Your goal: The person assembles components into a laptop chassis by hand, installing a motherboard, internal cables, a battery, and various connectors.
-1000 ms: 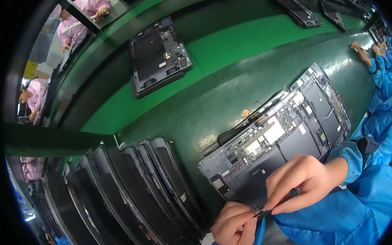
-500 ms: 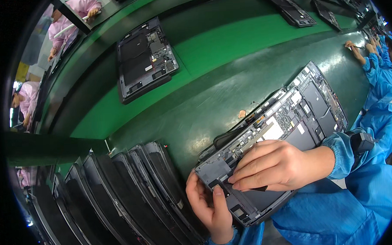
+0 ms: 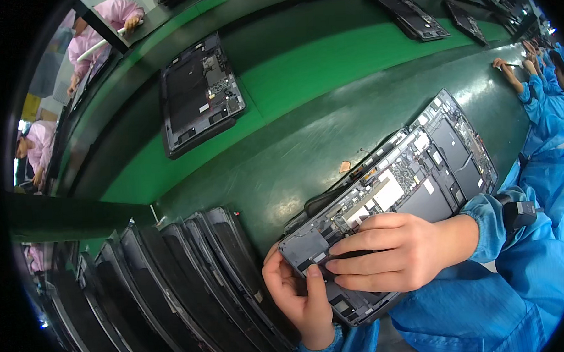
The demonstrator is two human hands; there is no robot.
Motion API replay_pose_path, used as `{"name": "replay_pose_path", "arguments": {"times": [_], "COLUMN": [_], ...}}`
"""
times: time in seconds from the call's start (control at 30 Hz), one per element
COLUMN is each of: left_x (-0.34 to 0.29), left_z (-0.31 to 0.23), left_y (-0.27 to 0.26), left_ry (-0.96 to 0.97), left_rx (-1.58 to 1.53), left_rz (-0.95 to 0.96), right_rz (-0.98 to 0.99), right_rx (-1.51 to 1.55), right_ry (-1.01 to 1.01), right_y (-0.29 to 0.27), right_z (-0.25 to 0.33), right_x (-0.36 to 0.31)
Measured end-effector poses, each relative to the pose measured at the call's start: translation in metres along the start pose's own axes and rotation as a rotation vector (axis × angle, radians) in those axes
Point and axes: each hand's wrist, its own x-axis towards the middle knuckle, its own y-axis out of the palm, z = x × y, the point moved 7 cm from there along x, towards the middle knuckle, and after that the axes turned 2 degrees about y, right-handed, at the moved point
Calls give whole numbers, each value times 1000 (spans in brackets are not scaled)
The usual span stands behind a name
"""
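Observation:
An opened laptop base (image 3: 429, 202), grey with its circuit board and dark battery exposed, lies tilted in front of me. My left hand (image 3: 300, 295) grips its near left corner, thumb on top and fingers beneath the edge. Over the inside of the base, close to that thumb, my right hand (image 3: 398, 249) is bent with fingertips drawn together. Something dark shows between its fingers, too hidden to name. A second opened laptop base (image 3: 467, 158) lies beyond the first, partly covered by it. A dark, thin part (image 3: 324, 202) sticks out along the far edge.
Several dark laptop shells (image 3: 167, 288) stand upright in a row at lower left. On the green conveyor (image 3: 278, 82) lies another opened laptop base (image 3: 196, 95), with two more farther right. Co-workers in pink (image 3: 114, 13) and blue (image 3: 559, 107) sit around. A small copper-coloured scrap (image 3: 344, 166) lies on the bench.
My right hand has turned and lowered slightly, its fingers now spread a little over the base. The opened laptop on the conveyor has shifted slightly left and nearer. My left hand keeps its grip.

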Motion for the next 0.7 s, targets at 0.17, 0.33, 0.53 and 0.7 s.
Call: {"name": "replay_pose_path", "arguments": {"times": [0.17,0.33,0.53,0.7], "left_x": [-22,-66,-69,-63], "left_z": [-11,-19,-27,-58], "left_y": [-9,29,43,48], "left_ry": [82,-32,-53,163], "left_rx": [67,336,-20,-7], "left_rz": [-35,229,147,95], "right_rz": [-324,70,-15,-81], "right_rx": [183,-217,21,388], "right_ry": [588,1204,1299,1153], "right_y": [-101,-123,-127,-150], "right_z": [-31,-50,-47,-43], "right_x": [-62,-129,-129,-121]}}
